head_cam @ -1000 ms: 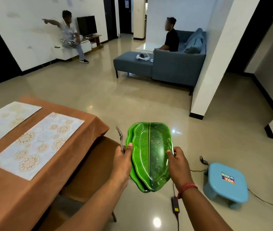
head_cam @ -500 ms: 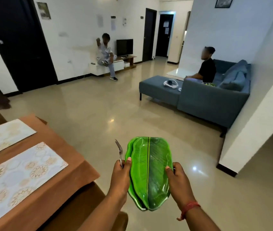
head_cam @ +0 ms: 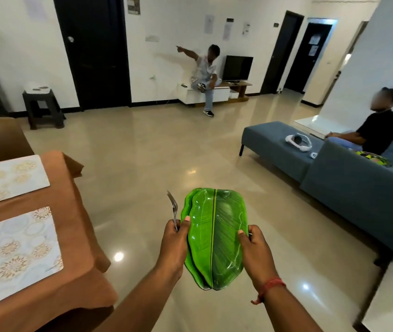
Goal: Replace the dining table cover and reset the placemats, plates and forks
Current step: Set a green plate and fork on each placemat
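Glossy beige tiled floor [head_cam: 154,152] fills most of the frame, white walls and dark doors behind, grey sofa [head_cam: 348,183] at right. Brown-clothed dining table [head_cam: 80,236] sits at lower left with two pale floral rectangular placemats [head_cam: 15,255] laid flat on it, no plates on them yet.

Stack of green banana-leaf-shaped plastic plates [head_cam: 214,238] is held at lower centre, over the floor and apart from the table. Left hand [head_cam: 173,245] curls round the stack's left edge, thumb on top, and pinches metal forks [head_cam: 174,212] against it, tines sticking up. Right hand [head_cam: 257,250] curls round the right edge, thumb on the top plate.

Risks, as judgement:
- plates look slick and sit offset from each other; a tilt could slide the top one off onto tile.
- forks are only pinched alongside the rim; loosening the left hand to free a plate may drop them.
- releasing either hand leaves the stack on a one-sided hold, likely to sag.
- draped cloth corner [head_cam: 99,257] hangs loose; brushing it could drag the cloth and shift the placemats.
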